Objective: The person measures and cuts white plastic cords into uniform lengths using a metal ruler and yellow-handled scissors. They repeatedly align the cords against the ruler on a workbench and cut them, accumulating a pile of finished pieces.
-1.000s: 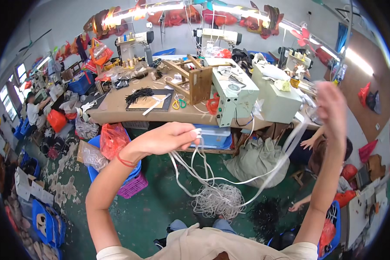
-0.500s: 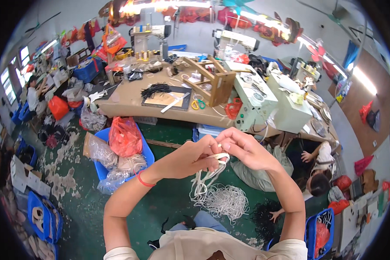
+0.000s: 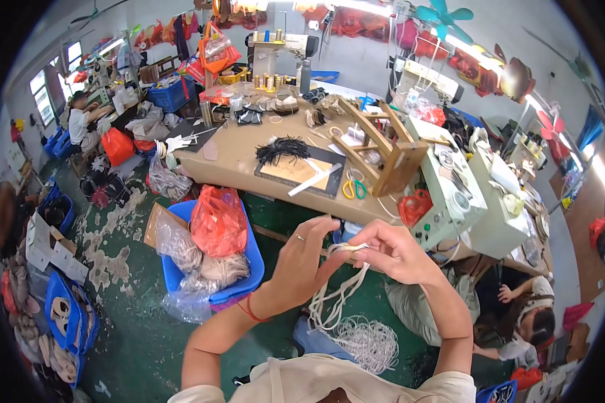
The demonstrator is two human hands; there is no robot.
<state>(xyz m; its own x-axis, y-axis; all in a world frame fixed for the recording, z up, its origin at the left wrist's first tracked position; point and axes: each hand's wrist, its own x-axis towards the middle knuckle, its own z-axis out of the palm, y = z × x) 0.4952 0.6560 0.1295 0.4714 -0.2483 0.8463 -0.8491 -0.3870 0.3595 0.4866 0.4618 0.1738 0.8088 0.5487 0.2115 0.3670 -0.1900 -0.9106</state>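
Note:
Pinched between thumb and fingers of my right hand [image 3: 395,254] is a bundle of white cord [image 3: 336,299]. Its loops hang down in front of my body. My left hand [image 3: 296,263] has its fingers stretched up and its thumb apart, right beside the gathered top of the cord; whether the cord touches it is hard to see. A ring and a red wrist string are on that side. Below the hanging loops, a tangled heap of white cord [image 3: 364,344] lies on the green floor.
A blue crate [image 3: 254,258] with plastic bags stands to the left. Ahead is a brown worktable [image 3: 215,164] with scissors [image 3: 353,188], a wooden frame [image 3: 400,168] and light-green machines [image 3: 444,178]. At right, another person [image 3: 534,316] crouches beside a large grey-green sack [image 3: 417,302].
My left fingers have straightened and drawn away from the cord, which they were pinching. My right hand still pinches it. The view has shifted, so the table appears lower and further right.

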